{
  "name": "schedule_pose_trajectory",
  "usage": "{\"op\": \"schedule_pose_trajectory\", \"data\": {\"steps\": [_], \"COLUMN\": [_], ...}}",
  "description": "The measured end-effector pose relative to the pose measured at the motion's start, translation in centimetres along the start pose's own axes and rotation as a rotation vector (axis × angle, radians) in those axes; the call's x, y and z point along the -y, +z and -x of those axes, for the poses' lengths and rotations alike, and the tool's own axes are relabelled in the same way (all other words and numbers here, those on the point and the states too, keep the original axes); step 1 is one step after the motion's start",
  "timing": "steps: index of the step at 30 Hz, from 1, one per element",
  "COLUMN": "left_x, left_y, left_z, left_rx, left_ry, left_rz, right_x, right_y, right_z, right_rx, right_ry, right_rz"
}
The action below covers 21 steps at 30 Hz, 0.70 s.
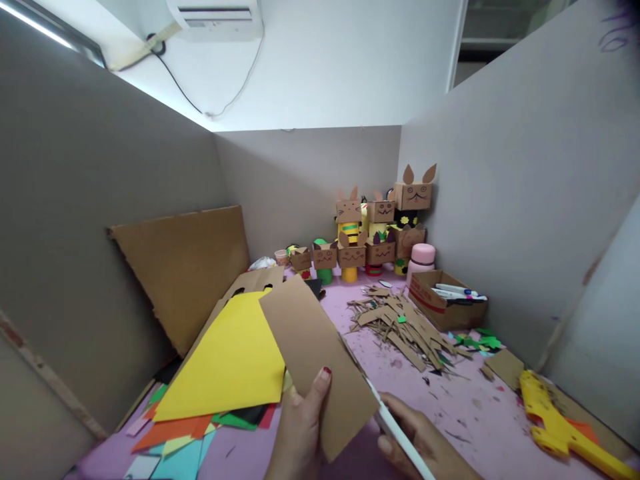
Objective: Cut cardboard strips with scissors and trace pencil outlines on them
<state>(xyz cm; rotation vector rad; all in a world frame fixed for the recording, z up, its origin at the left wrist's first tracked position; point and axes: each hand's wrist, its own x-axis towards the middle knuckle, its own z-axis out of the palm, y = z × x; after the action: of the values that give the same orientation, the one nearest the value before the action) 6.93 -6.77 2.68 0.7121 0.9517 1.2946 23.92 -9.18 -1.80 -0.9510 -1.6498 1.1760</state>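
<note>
My left hand (300, 427) grips a brown cardboard piece (310, 353) by its lower edge, thumb on its face, and holds it up over the pink table (465, 407). My right hand (425, 443) is closed round a thin white tool (395, 427) whose tip lies against the cardboard's right edge. Under and left of the cardboard lies a yellow paper sheet (230, 363) on a pile of coloured paper (185, 433).
A heap of cardboard strips (405, 323) lies mid-table. Several cardboard box figures (380, 230) stand at the back corner beside a pink bottle (421, 261). A small box with markers (445, 300) sits right. A yellow glue gun (560, 427) lies near right. A large cardboard sheet (185, 267) leans left.
</note>
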Motion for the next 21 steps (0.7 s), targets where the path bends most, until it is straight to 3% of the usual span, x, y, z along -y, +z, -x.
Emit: {"op": "schedule_pose_trajectory", "data": {"steps": [4,13,21], "left_x": [-0.1,-0.1,-0.7], "left_y": [0.2,0.3,-0.2], "left_z": [0.2,0.4,-0.4], "left_rx": [0.013,-0.026,-0.070], "left_ry": [-0.001,-0.024,-0.005], "left_rz": [0.032,0.038,0.055], "right_x": [0.5,0.5,1.7], "right_y": [-0.3,-0.4,0.0], "right_z": [0.0,0.1,0.2], "right_rx": [0.057,0.032,0.086], "right_ry": [-0.020,0.002,0.026], "right_rz": [-0.030,-0.014,-0.069]}}
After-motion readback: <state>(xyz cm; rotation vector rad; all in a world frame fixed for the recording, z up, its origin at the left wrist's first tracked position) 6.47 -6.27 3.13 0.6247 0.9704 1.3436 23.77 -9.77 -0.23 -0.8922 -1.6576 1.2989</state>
